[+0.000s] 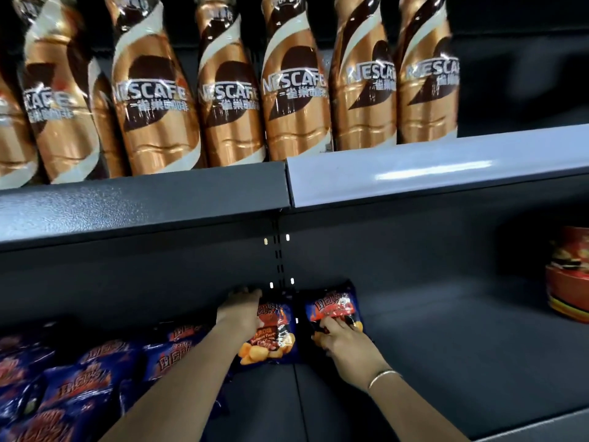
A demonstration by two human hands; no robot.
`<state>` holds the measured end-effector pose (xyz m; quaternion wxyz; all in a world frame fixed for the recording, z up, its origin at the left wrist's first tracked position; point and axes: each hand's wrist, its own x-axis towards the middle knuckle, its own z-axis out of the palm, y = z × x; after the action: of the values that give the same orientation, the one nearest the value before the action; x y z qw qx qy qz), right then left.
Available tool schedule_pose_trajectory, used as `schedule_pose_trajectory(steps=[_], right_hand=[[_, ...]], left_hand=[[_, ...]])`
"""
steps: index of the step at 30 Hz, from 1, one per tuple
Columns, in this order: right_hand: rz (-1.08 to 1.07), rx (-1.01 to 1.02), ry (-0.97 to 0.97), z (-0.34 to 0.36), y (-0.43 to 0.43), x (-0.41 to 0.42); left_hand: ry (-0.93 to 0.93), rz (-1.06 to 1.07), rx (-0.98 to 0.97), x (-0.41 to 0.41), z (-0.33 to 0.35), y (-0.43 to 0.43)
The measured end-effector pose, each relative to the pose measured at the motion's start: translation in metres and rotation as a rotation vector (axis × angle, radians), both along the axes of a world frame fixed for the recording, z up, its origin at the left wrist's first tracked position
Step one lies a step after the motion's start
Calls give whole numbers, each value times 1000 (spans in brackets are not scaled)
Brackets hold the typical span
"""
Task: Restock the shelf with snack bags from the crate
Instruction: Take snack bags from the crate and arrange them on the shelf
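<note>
Two dark blue snack bags with red and orange print stand near the back of the grey lower shelf (446,362). My left hand (239,309) grips the top left edge of the left bag (274,336). My right hand (342,341) holds the lower front of the right bag (331,304), fingers pressed on it. Both bags lean back, side by side at the shelf's vertical seam. The crate is out of view.
Several more blue snack bags (79,378) lie packed at the lower left of the same shelf. Red and orange bowl-shaped packs (570,275) are stacked at the far right. Brown coffee bottles (223,90) line the upper shelf (143,202), which overhangs.
</note>
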<state>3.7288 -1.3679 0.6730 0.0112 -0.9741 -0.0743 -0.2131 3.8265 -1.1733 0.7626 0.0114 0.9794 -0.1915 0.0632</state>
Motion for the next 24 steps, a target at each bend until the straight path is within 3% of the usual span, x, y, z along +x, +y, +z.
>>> schedule_pose_trajectory(steps=[14,24], right_hand=[[-25,76,79,10,2,-28],[-326,-22,-36,27,-5,-141]], left_hand=[[-109,-118,-66,-26,0,0],[-208,-468,-269,-127,-13,-34]])
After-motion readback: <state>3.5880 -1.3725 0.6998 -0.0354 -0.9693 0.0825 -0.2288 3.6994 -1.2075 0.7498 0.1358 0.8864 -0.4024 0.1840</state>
